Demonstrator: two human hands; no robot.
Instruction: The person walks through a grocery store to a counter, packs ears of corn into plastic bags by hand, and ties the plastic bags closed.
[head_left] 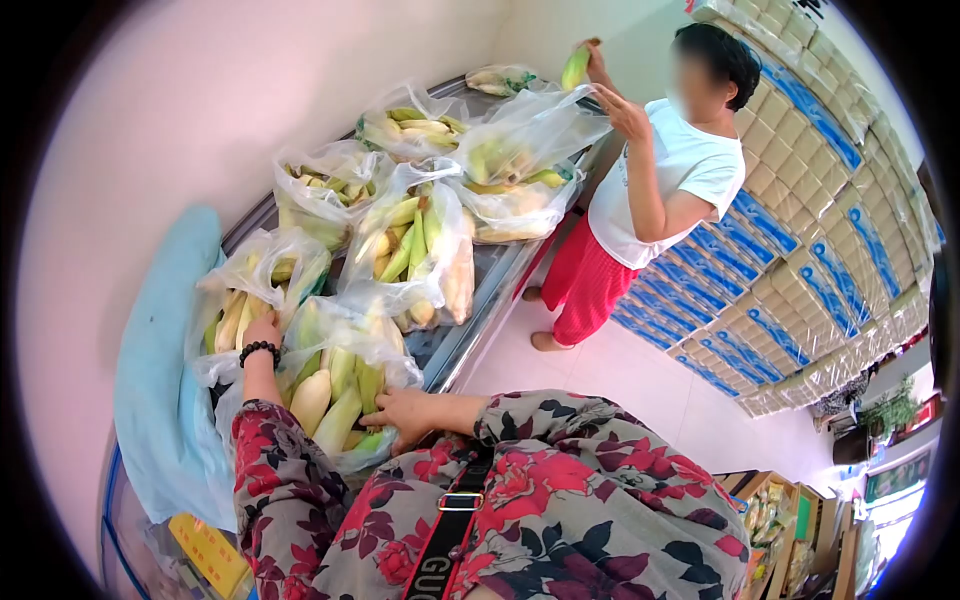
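Observation:
My left hand point(262, 334), with a dark beaded bracelet at the wrist, reaches into a clear plastic bag of corn point(232, 318) on the left. Its fingers are closed against an ear there, partly hidden. Directly in front of me is another open bag of corn point(312, 402), its ears in green and pale husks. At this bag's right side, the fingers of my right hand point(400, 415) close on a green ear of corn point(370, 383). Several more bags of corn point(410, 245) stand behind, on the glass top of a long case point(478, 300).
Across the case a person point(665, 170) holds up an ear of corn point(576, 66) and a plastic bag point(545, 120). Wrapped packs point(800, 200) are stacked on the right. A light blue cloth point(165, 370) hangs at the left. Boxes of packaged goods point(770, 515) stand lower right.

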